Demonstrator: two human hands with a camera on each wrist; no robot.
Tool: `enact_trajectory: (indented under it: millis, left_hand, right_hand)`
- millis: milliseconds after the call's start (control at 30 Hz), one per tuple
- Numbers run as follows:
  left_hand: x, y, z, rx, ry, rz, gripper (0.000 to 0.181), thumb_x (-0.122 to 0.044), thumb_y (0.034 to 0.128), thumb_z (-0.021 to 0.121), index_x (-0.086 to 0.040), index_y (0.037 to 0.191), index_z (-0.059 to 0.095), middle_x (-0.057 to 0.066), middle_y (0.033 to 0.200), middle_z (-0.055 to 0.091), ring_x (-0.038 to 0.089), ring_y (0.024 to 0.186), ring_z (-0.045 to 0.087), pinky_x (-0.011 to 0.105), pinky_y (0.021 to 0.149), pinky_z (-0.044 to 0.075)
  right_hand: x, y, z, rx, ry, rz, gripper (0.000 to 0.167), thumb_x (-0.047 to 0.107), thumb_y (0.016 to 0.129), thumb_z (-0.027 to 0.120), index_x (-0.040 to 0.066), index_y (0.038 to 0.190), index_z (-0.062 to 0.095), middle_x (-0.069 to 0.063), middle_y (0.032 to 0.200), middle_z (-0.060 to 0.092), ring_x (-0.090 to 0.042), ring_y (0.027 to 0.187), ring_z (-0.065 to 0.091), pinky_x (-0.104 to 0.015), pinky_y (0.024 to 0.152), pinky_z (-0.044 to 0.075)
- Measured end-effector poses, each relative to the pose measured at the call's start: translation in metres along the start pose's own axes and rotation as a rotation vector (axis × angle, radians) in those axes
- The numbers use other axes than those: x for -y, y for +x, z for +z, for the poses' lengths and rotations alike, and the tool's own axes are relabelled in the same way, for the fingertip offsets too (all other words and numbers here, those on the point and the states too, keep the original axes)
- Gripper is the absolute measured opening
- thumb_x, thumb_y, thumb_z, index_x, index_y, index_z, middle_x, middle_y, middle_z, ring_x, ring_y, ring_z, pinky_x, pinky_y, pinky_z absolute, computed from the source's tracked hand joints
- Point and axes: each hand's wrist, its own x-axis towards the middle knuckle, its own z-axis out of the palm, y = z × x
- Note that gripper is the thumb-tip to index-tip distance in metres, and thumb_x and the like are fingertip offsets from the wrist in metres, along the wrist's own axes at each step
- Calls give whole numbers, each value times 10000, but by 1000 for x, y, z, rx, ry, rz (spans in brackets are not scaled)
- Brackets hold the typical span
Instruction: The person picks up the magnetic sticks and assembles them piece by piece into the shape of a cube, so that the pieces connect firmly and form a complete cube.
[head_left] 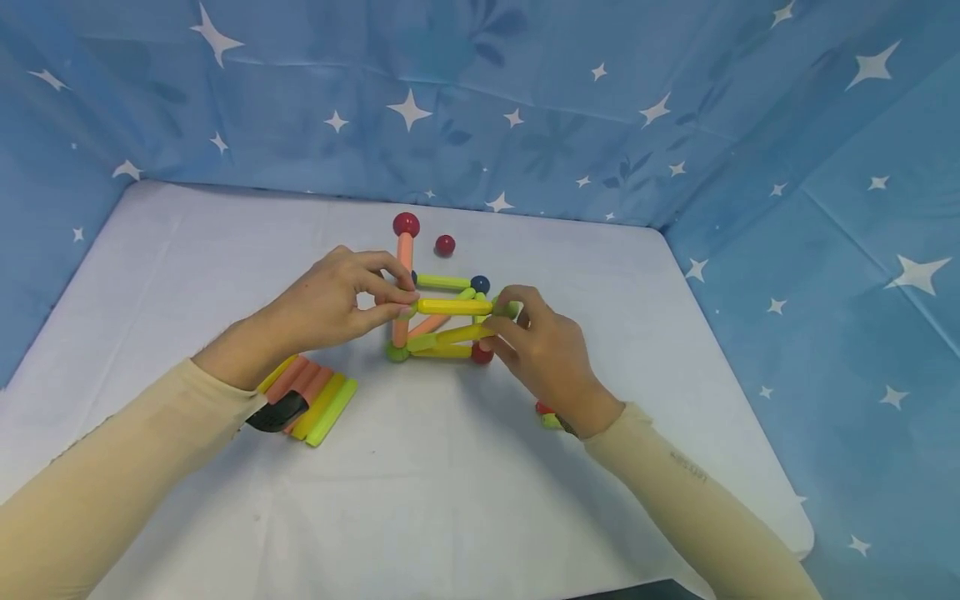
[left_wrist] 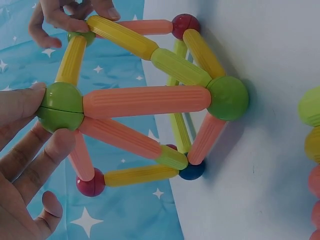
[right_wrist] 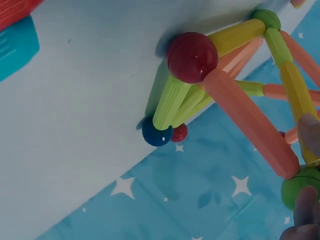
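Note:
A frame of magnetic rods and balls stands on the white table. My left hand (head_left: 337, 300) pinches a green ball (left_wrist: 61, 107) at its upper left corner between fingertips and thumb. From that ball a yellow rod (head_left: 454, 307) runs across to another green ball (right_wrist: 301, 189) at the upper right. My right hand (head_left: 543, 350) is at that corner, its fingers on the ball and on the upper end of a slanting yellow-and-green rod (left_wrist: 122, 37). The rod's lower end meets a green ball (left_wrist: 228, 98) at the base. An orange rod (left_wrist: 147, 101) forms the left upright.
A loose red ball (head_left: 445, 245) lies behind the frame. Several orange, yellow and green rods (head_left: 330, 408) lie side by side below my left wrist. Small red and green pieces (head_left: 551, 421) show beside my right wrist. Blue star-patterned cloth (head_left: 450, 108) hangs behind the table.

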Motion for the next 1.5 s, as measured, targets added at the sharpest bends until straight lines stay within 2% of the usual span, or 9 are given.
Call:
enact_trajectory:
  millis: [167,333,500,633,800,1067,1300,1400,1500]
  left_hand:
    - [0,0,0,3,2,-2,191,-96,903,776,-129,1088,812,-52,1108,661,142,855,577,444,830,337]
    - [1,0,0,1,0,0,193,-98,902,778,-129,1089,812,-52,1109,661,149,853,568,445,839,343]
    - [2,0,0,-4,-2,4,187,-104,903,778,-134,1085,814,-61,1106,661,138,847,574,443,841,343]
    - [2,0,0,-8,-3,10,187,-100,902,778,-132,1083,814,-60,1105,661,137,847,580,445,842,344]
    - [0,1,2,-32,10,19,177,-109,896,786,-133,1068,817,-66,1091,663,128,820,572,440,828,353]
    - [-5,1,12,-116,52,71,196,-185,872,816,-157,1065,804,-72,1072,674,56,743,547,406,780,334]
    - [-6,1,12,-115,86,83,267,-171,819,866,-155,1077,801,-59,1085,672,61,743,560,403,796,336]
    - [-4,1,12,-117,96,92,264,-150,817,864,-157,1074,803,-61,1092,674,60,740,561,404,803,342]
    - [-3,-1,12,-122,117,82,252,-159,824,859,-169,1069,805,-62,1095,666,71,752,569,410,813,346]
  right_hand:
    - [-7,1,1,1,75,71,330,184,754,924,147,961,670,-110,1337,533,-220,754,643,-278,579,528]
    - [-9,1,2,39,134,155,437,207,756,923,127,1015,580,-74,1339,548,-175,734,638,-255,641,536]
    - [-10,3,3,56,212,261,622,248,746,929,116,1218,545,-45,1338,563,-130,758,633,-241,616,526]
    - [-13,3,4,69,256,312,747,274,750,924,125,1356,515,-30,1277,585,-113,773,639,-249,599,529]
    - [-15,6,4,76,327,346,732,245,747,926,127,1348,525,-20,1230,590,-137,808,630,-261,601,534]
    - [-16,9,4,88,438,440,704,191,747,924,144,1339,547,0,1184,577,-153,816,588,-296,639,552]
    - [-17,11,7,78,481,474,640,120,766,905,145,1313,574,1,1142,578,-171,819,566,-346,691,556]
    - [-19,11,5,128,474,484,635,141,793,890,154,1337,565,-1,1192,587,-177,833,578,-303,684,548]
    - [-23,11,1,253,461,525,641,205,817,877,171,1371,556,5,1269,588,-208,852,609,-303,676,548]
